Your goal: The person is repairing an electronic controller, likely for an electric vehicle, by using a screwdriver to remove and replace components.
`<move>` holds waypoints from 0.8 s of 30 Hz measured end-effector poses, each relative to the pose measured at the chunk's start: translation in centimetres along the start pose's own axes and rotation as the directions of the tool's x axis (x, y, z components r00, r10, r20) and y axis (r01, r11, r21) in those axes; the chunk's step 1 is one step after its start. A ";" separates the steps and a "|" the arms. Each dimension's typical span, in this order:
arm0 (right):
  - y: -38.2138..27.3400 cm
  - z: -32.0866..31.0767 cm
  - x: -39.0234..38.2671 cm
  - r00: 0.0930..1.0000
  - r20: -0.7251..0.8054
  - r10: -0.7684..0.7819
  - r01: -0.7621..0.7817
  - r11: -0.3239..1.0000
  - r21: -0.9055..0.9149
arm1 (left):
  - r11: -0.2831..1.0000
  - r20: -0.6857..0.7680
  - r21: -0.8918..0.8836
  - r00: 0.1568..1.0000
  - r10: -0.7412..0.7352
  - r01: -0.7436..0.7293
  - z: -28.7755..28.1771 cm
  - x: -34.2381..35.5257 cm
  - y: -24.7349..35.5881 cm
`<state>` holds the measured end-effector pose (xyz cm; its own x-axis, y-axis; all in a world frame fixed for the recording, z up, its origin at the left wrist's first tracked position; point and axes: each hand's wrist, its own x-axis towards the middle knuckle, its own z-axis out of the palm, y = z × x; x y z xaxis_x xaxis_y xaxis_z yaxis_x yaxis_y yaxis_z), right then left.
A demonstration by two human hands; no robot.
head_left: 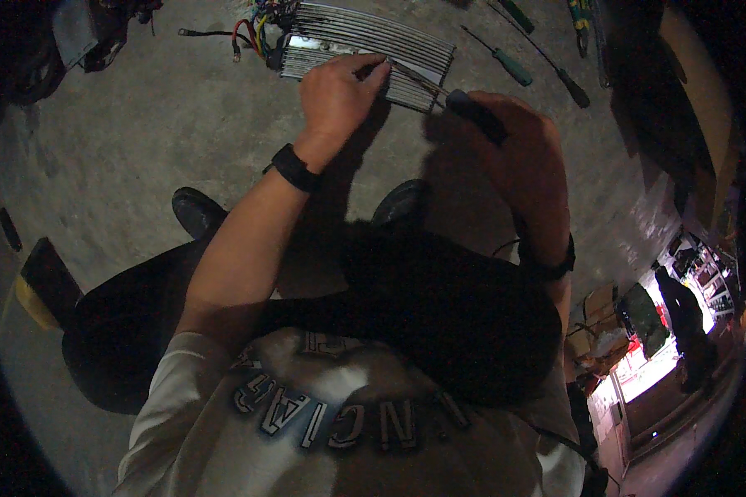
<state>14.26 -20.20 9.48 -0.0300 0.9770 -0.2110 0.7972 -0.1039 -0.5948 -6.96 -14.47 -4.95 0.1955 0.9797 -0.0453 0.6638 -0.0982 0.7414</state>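
Observation:
A silver finned metal box (423, 54), looking like a motor controller, lies on the concrete floor ahead of me, with coloured wires (261, 29) coming out of its left end. My right hand (518, 141) is wrapped round the black handle of a screwdriver (475, 116). Its shaft slants up and left across the box. Near the tip, my left hand (344, 91) is closed in a pinch over the box's near side. Whatever sits between its thumb and forefinger is too small to make out.
A green-handled screwdriver (512, 68), a long dark-handled screwdriver (572, 87) and green-and-yellow pliers (581, 31) lie right of the box. Dark equipment with cables (79, 37) stands far left. A cardboard box (597, 323) and lit clutter are at lower right. My shoes (197, 211) are close below.

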 end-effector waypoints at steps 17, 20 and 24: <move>-1.0 0.6 -0.7 0.998 0.059 0.037 -0.028 0.990 -0.141 | 0.998 0.004 -0.009 0.998 0.069 -0.069 0.0 -0.8 -0.2; -1.6 0.6 -0.3 0.991 0.127 0.041 -0.028 0.994 -0.110 | 0.995 -0.037 -0.023 0.995 0.093 -0.094 0.1 -1.1 -0.9; -1.5 0.5 -0.9 0.995 0.098 0.036 -0.024 0.992 -0.121 | 0.999 -0.015 -0.011 0.999 0.049 -0.050 0.3 -1.1 -0.3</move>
<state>12.79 -21.01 10.11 -0.0599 0.9496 -0.3076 0.8647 -0.1046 -0.4913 -7.17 -15.60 -5.32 0.2173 0.9761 0.0014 0.6455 -0.1448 0.7499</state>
